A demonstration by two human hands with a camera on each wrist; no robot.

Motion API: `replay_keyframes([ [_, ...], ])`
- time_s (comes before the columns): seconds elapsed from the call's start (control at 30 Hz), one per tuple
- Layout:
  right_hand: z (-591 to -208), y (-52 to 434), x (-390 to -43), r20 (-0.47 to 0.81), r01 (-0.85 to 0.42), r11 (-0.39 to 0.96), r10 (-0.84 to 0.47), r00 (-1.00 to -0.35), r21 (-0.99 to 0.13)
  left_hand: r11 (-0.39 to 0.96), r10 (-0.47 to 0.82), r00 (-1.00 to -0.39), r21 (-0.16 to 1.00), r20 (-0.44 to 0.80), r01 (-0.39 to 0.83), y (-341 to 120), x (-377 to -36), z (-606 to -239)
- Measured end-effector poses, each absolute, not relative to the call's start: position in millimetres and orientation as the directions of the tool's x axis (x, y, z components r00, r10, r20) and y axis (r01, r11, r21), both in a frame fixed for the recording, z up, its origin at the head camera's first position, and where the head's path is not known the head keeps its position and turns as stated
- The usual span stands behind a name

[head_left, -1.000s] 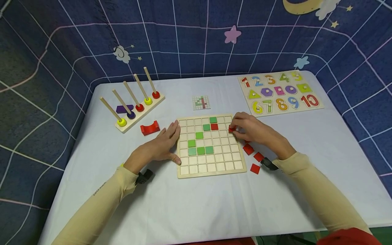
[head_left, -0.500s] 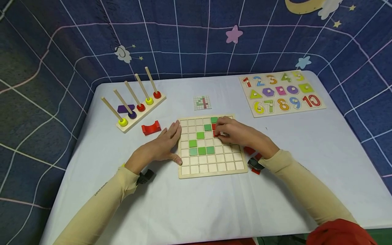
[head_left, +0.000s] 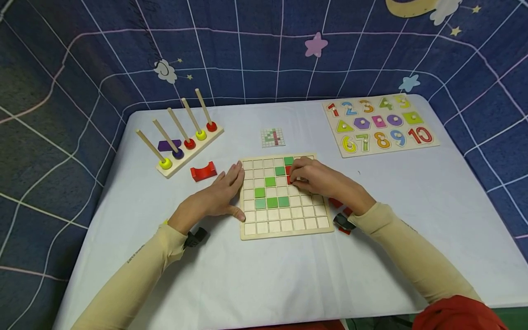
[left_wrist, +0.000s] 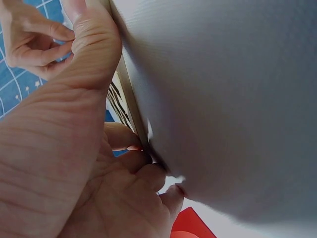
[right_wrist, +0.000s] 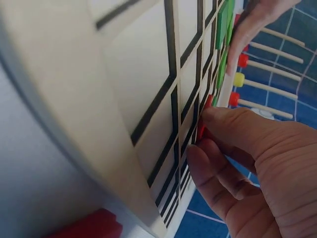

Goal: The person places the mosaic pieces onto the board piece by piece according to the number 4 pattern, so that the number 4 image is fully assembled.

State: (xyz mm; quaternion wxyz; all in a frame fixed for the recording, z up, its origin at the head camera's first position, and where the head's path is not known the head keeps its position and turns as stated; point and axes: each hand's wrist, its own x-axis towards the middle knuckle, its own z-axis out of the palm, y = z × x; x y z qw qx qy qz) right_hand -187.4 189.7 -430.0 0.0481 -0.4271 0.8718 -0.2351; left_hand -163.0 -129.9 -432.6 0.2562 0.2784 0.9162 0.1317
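Red tile (head_left: pixel 289 180) pinched in right hand (head_left: pixel 319 179) fingers, apparently seating in grid board (head_left: pixel 284 231) beneath another red one. Left hand (head_left: pixel 218 195), fingers flat, braces board's left edge on table (head_left: pixel 255 275).

table (head_left: pixel 412 192) | grid board (head_left: pixel 284 231) | number puzzle (head_left: pixel 379 126) | peg rack (head_left: pixel 181 156) | red arch block (head_left: pixel 203 172)

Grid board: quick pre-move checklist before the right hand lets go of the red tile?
1. Left hand braces the board at its left edge: ok.
2. Right hand holds the red tile over the board: ok.
3. Tile seated flush in its cell: cannot tell, fingers hide it.
4. Cell matches the pattern card: cannot tell, card too small.
5. Spare red tiles beside the board's right edge: ok.
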Motion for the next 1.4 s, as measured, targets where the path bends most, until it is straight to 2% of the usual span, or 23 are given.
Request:
replay_keyframes([
  [0.33,-431,190,-185,0.126,-0.734,0.523,-0.772,-0.623,-0.433,0.808,0.580,-0.716,0.389,-0.388,0.443,-130,-162,-432],
  [0.73,-424,210,-168,0.088,-0.710,0.593,-0.741,-0.666,-0.381,0.810,0.580,-0.717,0.373,-0.387,0.454,-131,-162,-433],
  [1.0,-416,241,-149,-0.008,-0.634,0.672,-0.689,-0.725,-0.382,0.804,0.587,-0.712,0.375,-0.384,0.461,-131,-163,-434],
  [1.4,-403,277,-125,-0.150,-0.553,0.718,-0.657,-0.739,-0.422,0.806,0.587,-0.710,0.364,-0.389,0.467,-129,-163,-432],
])
